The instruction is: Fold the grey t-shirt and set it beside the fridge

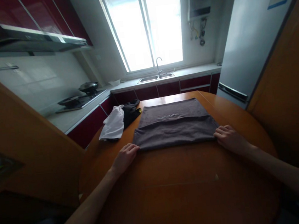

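Observation:
A dark grey garment [175, 132], which looks like a shirt, lies spread on the round wooden table [177, 173]. Its near part is folded over, leaving a crease across the middle, and faint lettering or embroidery shows just beyond that fold. At the near left corner, my left hand [127, 153] pinches the cloth between closed fingers. The near right corner is gripped the same way by my right hand [228, 137]. Both forearms reach in from the lower corners of the view.
A white cloth [113, 124] and a black cloth [130, 113] lie heaped at the table's left far edge. Beyond stand a counter with a sink [156, 77], a stove with pans [88, 87], and a fridge [248, 37] at right. Wooden doors flank the table.

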`<state>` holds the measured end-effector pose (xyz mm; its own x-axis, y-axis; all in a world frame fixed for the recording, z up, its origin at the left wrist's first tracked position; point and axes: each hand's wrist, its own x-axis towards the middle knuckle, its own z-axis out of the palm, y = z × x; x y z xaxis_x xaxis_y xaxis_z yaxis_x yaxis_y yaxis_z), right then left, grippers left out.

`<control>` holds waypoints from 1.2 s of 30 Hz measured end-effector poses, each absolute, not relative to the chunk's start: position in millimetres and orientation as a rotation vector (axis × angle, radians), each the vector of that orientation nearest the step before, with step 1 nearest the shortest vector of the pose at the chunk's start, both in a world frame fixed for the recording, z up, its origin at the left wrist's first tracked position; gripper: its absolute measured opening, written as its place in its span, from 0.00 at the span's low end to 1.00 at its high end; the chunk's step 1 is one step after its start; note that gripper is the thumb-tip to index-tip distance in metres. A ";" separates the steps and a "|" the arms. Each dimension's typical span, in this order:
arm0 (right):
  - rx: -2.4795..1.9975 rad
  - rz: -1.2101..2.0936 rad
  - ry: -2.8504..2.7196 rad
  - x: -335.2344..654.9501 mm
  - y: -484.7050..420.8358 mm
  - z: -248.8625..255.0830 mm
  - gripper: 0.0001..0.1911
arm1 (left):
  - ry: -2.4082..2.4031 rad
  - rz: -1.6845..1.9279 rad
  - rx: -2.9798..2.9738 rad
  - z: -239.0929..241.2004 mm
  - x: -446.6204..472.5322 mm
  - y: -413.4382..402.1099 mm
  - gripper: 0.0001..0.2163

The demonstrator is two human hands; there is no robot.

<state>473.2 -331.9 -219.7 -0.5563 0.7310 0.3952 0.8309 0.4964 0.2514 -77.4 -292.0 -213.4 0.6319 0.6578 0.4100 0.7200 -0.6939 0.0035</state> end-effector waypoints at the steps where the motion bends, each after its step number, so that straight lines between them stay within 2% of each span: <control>1: -1.317 -0.581 -2.513 476.0 -335.4 -219.2 0.08 | -1.151 -0.586 -2.713 -210.5 -78.6 -298.2 0.11; 7: -1.212 -0.191 -2.623 493.4 -384.6 -212.0 0.09 | -1.191 -0.509 -2.887 -187.5 -90.8 -364.5 0.12; 12: -1.298 0.083 -2.648 494.9 -410.8 -202.8 0.09 | -1.339 -0.413 -3.062 -175.9 -94.2 -397.6 0.14; 16: -1.390 0.231 -2.508 500.6 -381.0 -198.9 0.08 | -1.641 -0.582 -3.104 -175.1 -95.8 -376.2 0.09; 20: -1.655 0.215 -2.006 512.1 -321.0 -209.5 0.16 | -2.167 -1.105 -2.614 -179.1 -98.9 -324.3 0.25; 23: -1.784 0.399 -1.846 517.2 -285.5 -225.1 0.17 | -2.459 -1.112 -2.483 -184.4 -98.3 -292.5 0.31; 27: -1.793 0.586 -1.786 519.0 -269.8 -236.8 0.13 | -2.550 -1.104 -2.539 -192.3 -97.4 -278.3 0.30; 31: -1.822 0.654 -1.665 520.2 -272.8 -234.0 0.11 | -2.597 -1.117 -2.508 -196.8 -96.2 -277.4 0.29; 36: -1.780 0.686 -1.598 519.3 -277.4 -233.0 0.09 | -2.617 -1.063 -2.628 -191.1 -91.1 -271.0 0.22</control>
<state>519.3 -277.4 -233.0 0.1237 0.9917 0.0364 0.6564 -0.0542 -0.7525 -91.1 -271.0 -191.1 0.0598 0.9914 -0.1160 0.6298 0.0527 0.7750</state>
